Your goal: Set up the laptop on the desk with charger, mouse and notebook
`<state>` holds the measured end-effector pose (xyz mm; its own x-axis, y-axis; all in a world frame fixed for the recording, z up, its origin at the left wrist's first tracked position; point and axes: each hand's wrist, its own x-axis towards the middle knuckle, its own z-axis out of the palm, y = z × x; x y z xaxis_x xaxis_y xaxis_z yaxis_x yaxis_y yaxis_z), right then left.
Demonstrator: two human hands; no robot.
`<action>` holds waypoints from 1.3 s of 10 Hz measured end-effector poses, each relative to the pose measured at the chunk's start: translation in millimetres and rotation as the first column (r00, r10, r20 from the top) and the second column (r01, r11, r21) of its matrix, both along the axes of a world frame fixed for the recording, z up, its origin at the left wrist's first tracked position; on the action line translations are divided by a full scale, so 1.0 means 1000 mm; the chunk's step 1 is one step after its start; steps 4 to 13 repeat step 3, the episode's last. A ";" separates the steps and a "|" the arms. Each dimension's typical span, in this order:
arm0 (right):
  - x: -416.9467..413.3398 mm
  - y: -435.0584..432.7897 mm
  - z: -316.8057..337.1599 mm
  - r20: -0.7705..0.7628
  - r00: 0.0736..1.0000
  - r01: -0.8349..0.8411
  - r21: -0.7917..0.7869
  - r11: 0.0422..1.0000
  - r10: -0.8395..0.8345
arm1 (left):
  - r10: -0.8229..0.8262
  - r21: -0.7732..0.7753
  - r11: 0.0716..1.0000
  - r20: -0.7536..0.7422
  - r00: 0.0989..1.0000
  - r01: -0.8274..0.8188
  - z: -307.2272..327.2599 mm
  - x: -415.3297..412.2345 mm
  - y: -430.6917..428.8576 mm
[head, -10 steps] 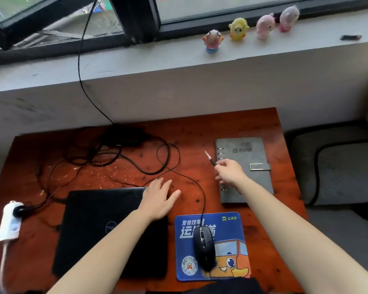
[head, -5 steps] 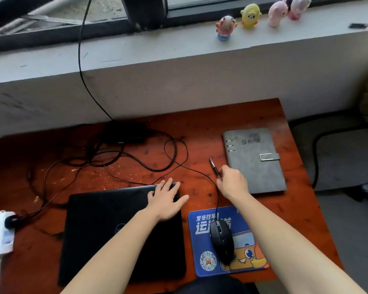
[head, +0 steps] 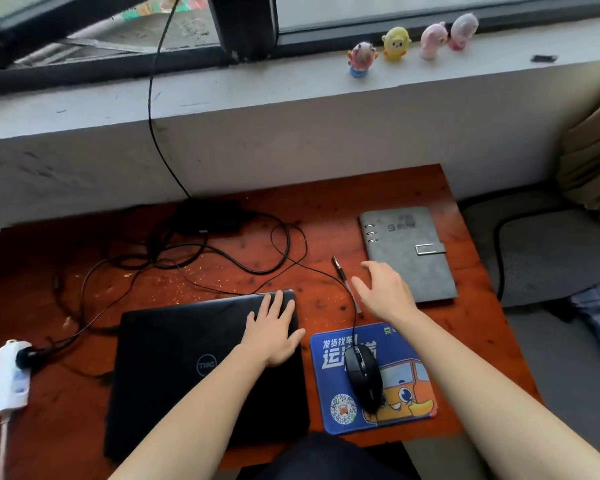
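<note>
On the desk (head: pixel 326 209), the closed laptop (head: pixel 187 358) lies front-left, the grey notebook (head: pixel 409 251) back-right, the mouse (head: pixel 362 375) on its pad (head: pixel 378 414). My left hand (head: pixel 274 330) lies palm-down on the lid's far right corner, grip spread flat. My right hand (head: pixel 385 292) hovers, grip open and empty, between the pen (head: pixel 343 275) and notebook.
</note>
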<state>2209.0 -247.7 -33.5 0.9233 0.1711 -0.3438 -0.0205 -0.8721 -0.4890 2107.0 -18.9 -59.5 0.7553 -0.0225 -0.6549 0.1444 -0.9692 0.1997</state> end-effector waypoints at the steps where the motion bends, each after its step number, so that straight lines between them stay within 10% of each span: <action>1: 0.011 0.008 0.059 0.209 0.978 -0.069 0.212 0.975 0.024 | -0.003 0.021 1.000 -0.012 1.000 0.004 0.001 -0.009 0.003; 2: 0.011 0.025 0.143 0.373 0.919 -0.134 0.593 0.794 -0.124 | -0.027 0.032 0.999 -0.019 0.999 0.028 0.007 -0.020 0.004; 3: 0.004 0.015 0.239 0.482 0.863 -0.423 0.853 0.307 -0.151 | -0.070 0.065 0.995 -0.027 0.997 0.071 0.009 -0.022 0.004; 13: 0.004 0.015 0.239 0.482 0.863 -0.423 0.853 0.307 -0.151 | -0.070 0.065 0.995 -0.027 0.997 0.071 0.009 -0.022 0.004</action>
